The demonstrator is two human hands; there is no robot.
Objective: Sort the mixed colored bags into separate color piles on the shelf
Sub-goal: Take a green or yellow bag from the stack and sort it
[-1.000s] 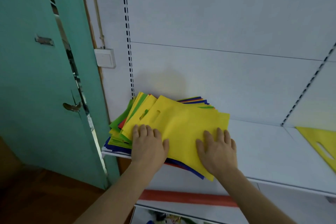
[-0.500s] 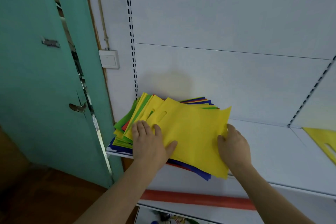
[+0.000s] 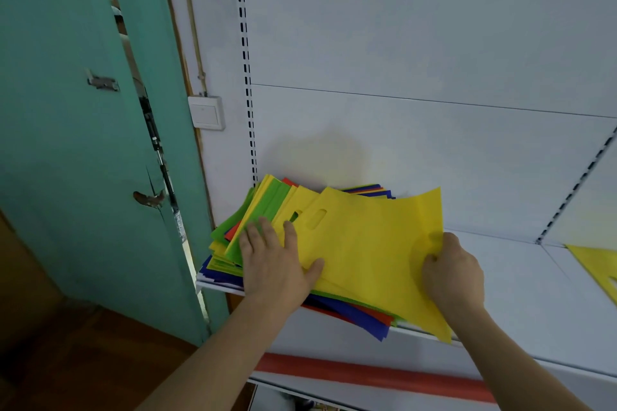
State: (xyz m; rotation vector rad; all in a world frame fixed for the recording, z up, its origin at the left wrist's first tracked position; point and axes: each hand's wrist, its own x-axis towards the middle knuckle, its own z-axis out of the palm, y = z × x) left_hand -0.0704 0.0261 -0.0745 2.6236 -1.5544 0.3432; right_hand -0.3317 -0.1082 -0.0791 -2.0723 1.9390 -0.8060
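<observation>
A mixed stack of bags [image 3: 263,207] in yellow, green, red and blue lies at the left end of the white shelf [image 3: 521,284]. On top is a yellow bag [image 3: 367,243] with a cut-out handle. My left hand [image 3: 273,264] rests flat on the stack's left part, fingers spread. My right hand [image 3: 450,274] pinches the yellow bag's right edge, which is lifted off the stack. Another yellow bag [image 3: 597,264] lies alone on the shelf at the far right, partly cut off by the frame.
A teal door [image 3: 83,143] stands ajar to the left of the shelf, with a white wall switch [image 3: 206,112] beside it. Slotted uprights run up the white back panel. A red strip [image 3: 367,374] marks the shelf edge below.
My right hand went from lying flat on the yellow bag to its right edge, gripped it and lifted it. My left hand stayed on the stack.
</observation>
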